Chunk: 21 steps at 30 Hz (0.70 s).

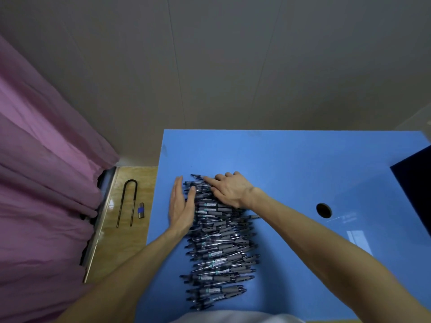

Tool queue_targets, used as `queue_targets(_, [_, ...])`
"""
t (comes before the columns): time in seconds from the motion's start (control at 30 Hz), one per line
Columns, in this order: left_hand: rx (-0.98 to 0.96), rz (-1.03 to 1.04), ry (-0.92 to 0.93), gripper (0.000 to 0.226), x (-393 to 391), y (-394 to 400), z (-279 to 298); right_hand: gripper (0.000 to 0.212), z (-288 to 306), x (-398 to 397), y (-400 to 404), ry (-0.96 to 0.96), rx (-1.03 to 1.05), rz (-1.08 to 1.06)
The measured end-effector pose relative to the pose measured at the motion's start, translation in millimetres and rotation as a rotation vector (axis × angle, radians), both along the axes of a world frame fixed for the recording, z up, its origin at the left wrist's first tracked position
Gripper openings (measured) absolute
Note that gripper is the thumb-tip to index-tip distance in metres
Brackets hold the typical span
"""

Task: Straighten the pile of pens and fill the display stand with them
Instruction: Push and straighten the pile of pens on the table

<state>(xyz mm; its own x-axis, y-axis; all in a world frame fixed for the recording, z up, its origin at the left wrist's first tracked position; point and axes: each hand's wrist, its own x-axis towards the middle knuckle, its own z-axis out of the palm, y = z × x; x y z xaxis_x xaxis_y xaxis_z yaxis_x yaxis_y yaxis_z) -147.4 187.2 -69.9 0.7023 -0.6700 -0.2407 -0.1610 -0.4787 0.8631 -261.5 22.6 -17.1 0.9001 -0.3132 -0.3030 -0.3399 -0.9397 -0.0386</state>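
Grey-gripped pens (219,243) lie crosswise, apparently roughly aligned, in one long pile.

A blue table (291,164) carries a long pile of pens (219,238).

Pink curtain (39,183) at left; black U-shaped rod (127,202), small grey-blue lighter-like object (140,210) on floor.

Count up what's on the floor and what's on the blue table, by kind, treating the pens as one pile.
Pile of pens on the blue table: 1
Hands, left hand and right hand, on the pile: 2
Black U-shaped bar on the floor: 1
Small grey and blue piece on the floor: 1
Total: 5
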Motion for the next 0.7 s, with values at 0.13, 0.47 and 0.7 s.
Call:
queue_targets(0.13, [0.073, -0.031, 0.049, 0.08, -1, -7, -2, 0.06, -2, 7, 8, 0.059, -0.024, 0.01])
queue_targets(0.47, [-0.035, -0.02, 0.117, 0.063, -1, -9, 7, 0.055, -18, -33, -27, -0.346, 0.333, -0.531])
queue_targets(0.7, [-0.069, -0.013, 0.168, 0.059, 5, -15, 10, 0.065, -46, -69, 25, -0.733, 0.687, -1.059])
